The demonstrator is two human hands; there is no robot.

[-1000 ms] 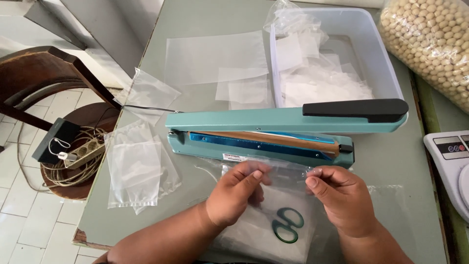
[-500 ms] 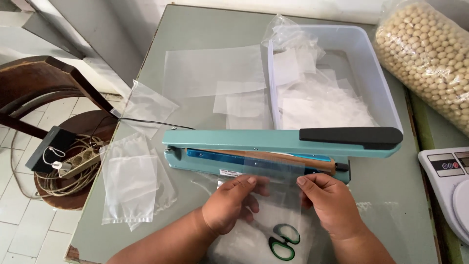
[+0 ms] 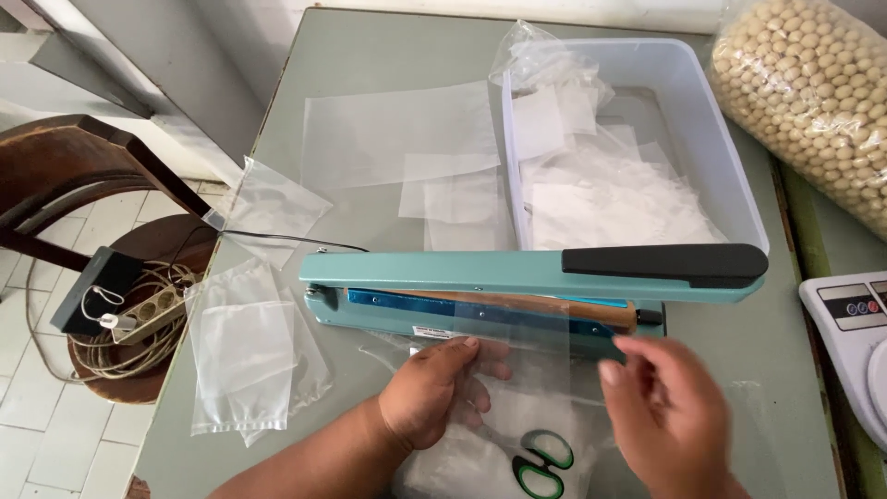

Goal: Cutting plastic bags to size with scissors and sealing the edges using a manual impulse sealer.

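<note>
While the left hand pinches the near left edge of a clear plastic bag between thumb and fingers, the bag's far edge lies across the sealing bar of the teal heat sealer, whose arm with its black handle stands lifted above the bar. Thin, see-through and nearly colourless, the bag shows mostly by its faint glossy edges against the blue strip beneath. The right hand hovers blurred at the bag's right side, fingers loosely spread; whether it has hold of the film cannot be told. Just below the hands, green-handled scissors lie on more plastic. Left of the sealer rests a small pile of empty bags, and further flat bags are spread behind it. A pale plastic tub holding more bags stands beyond the sealer, with a sack of soybeans to its right and a kitchen scale at the table's right edge. A wooden chair with a power strip stands at the left.
</note>
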